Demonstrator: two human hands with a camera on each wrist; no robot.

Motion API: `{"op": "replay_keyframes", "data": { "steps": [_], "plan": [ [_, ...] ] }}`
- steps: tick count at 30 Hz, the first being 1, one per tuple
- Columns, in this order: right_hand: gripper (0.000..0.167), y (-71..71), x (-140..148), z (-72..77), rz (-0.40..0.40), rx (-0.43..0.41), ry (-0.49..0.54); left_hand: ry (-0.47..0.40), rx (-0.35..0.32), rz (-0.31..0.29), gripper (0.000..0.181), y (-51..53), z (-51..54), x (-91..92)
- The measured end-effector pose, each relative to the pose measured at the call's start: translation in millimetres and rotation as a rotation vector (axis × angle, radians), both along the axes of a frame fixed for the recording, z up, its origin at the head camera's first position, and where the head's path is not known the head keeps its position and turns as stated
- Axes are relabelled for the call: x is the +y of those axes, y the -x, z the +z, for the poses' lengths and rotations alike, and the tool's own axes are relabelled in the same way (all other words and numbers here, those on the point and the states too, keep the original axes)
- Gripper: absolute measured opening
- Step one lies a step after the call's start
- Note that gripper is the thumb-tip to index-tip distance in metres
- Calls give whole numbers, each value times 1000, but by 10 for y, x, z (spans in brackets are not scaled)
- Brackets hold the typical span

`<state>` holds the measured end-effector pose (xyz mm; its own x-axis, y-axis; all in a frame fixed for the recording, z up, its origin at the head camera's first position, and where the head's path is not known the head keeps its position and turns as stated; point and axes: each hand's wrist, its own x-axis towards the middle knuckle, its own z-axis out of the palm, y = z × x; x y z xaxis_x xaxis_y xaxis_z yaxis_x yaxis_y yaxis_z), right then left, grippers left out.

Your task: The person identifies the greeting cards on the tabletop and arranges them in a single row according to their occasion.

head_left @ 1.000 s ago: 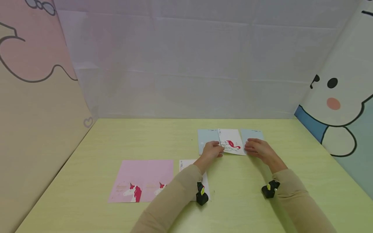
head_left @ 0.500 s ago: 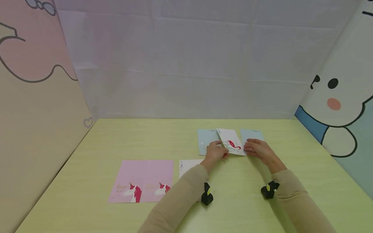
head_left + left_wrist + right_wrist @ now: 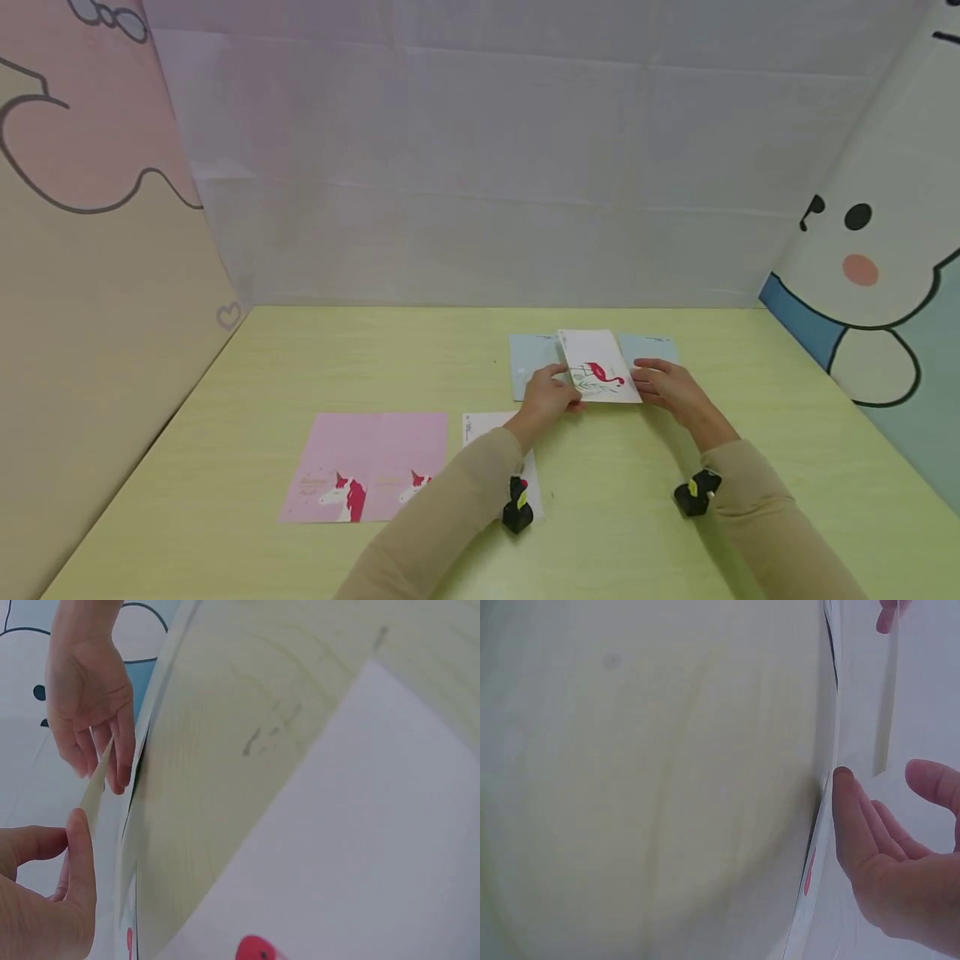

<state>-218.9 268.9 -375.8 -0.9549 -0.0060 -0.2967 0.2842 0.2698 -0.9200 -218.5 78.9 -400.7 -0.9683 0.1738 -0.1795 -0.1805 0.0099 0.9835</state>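
Observation:
A white flamingo card (image 3: pixel 596 354) is raised off the table at the far right of centre in the head view. My left hand (image 3: pixel 543 396) pinches its near left edge between thumb and fingers; the left wrist view shows the card's thin edge (image 3: pixel 94 796) in that pinch. Beside the card's right edge, my right hand (image 3: pixel 671 392) has its fingers extended and loosely bent, thumb apart in the right wrist view. Light blue card (image 3: pixel 527 367) shows on both sides behind the flamingo card, its middle hidden.
Pink unicorn cards (image 3: pixel 381 442) lie side by side at the front left. Another white card (image 3: pixel 480 423) lies beside them, partly covered by my left forearm. A pale wall sheet (image 3: pixel 480 183) rises at the table's back edge (image 3: pixel 375 307).
My left hand first shifted right, tilting the flamingo card, then drew back slightly left. The card now sits squarer, raised, a little nearer and further right. My right hand has barely moved.

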Motion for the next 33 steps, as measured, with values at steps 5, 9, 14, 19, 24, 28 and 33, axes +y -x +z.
{"op": "replay_keyframes", "data": {
  "steps": [5,9,14,19,24,28,33],
  "plan": [
    [52,-26,-15,6,-7,22,-44,-13,-33,-48,55,-53,58,-25],
    [52,-31,-16,-13,-28,42,-76,-30,-41,-80,60,-98,70,-38],
    [52,30,39,-139,-51,43,-93,-39,-56,-108,63,-156,84,-89],
    [56,40,72,-206,-30,56,-38,-44,-42,-123,61,-198,91,-157],
    [56,-80,-19,-66,15,75,-60,-81,-1,-109,53,-235,108,-235],
    [49,-187,-118,58,40,106,-80,-102,-2,-88,50,-269,111,-297],
    [47,-200,-135,23,16,111,-84,-107,-1,-100,54,-306,98,-358]
  ]
}}
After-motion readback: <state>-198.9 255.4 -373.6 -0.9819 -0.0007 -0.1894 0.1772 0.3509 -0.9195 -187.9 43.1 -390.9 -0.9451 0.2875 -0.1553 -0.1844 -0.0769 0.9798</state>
